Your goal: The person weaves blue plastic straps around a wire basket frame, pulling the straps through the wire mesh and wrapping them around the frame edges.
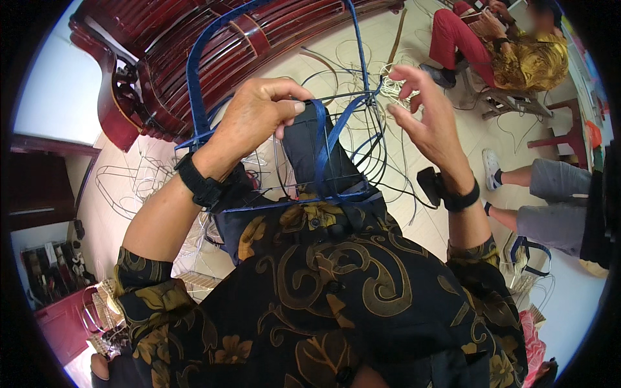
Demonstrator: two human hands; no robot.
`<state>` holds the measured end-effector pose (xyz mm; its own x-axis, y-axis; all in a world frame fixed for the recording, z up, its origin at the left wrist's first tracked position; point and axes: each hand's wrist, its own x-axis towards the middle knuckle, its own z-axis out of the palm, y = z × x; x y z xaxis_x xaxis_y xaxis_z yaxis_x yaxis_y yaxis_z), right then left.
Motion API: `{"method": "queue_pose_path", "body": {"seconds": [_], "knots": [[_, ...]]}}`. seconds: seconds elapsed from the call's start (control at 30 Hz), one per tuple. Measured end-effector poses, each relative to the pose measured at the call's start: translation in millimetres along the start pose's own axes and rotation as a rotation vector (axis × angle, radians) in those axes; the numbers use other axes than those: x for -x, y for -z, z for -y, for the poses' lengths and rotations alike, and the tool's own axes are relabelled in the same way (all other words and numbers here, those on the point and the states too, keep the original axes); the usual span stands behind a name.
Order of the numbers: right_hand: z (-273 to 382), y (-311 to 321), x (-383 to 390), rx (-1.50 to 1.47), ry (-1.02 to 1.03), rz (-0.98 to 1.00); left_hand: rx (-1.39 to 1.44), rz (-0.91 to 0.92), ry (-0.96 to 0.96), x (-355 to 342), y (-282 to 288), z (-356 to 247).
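From where I stand, the left hand (262,113) appears to pinch the blue strip (321,145) between thumb and forefinger, inside the wire basket frame (336,196) at the wearer's lap. The right hand (427,119) is spread, grasping nothing visible. Advisable: keep the strip flat, untwisted and evenly taut.

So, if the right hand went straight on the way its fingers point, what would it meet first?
Probably the right side of the blue arch: the right hand points up-left in the picture toward it, though depth is unclear.
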<state>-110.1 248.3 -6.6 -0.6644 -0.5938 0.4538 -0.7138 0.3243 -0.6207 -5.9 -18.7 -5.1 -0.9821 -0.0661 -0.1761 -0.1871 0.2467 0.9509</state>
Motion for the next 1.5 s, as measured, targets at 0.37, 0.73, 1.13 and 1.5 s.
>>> {"method": "queue_pose_path", "body": {"seconds": [0.37, 0.73, 1.13, 1.5], "knots": [[-53, -30, 6, -0.054, -0.011, 0.028, -0.011, 0.021, 0.006, -1, -5, -6], [-204, 230, 166, 0.013, -0.843, -0.830, 0.027, 0.004, 0.029, 1, -2, -9], [-178, 426, 618, 1.070, -1.597, -0.429, 0.118, 0.037, -0.009, -11, 8, 14], [-238, 197, 388, 0.626, -0.973, -0.254, 0.033, 0.034, -0.028, -10, -5, -8]]}}
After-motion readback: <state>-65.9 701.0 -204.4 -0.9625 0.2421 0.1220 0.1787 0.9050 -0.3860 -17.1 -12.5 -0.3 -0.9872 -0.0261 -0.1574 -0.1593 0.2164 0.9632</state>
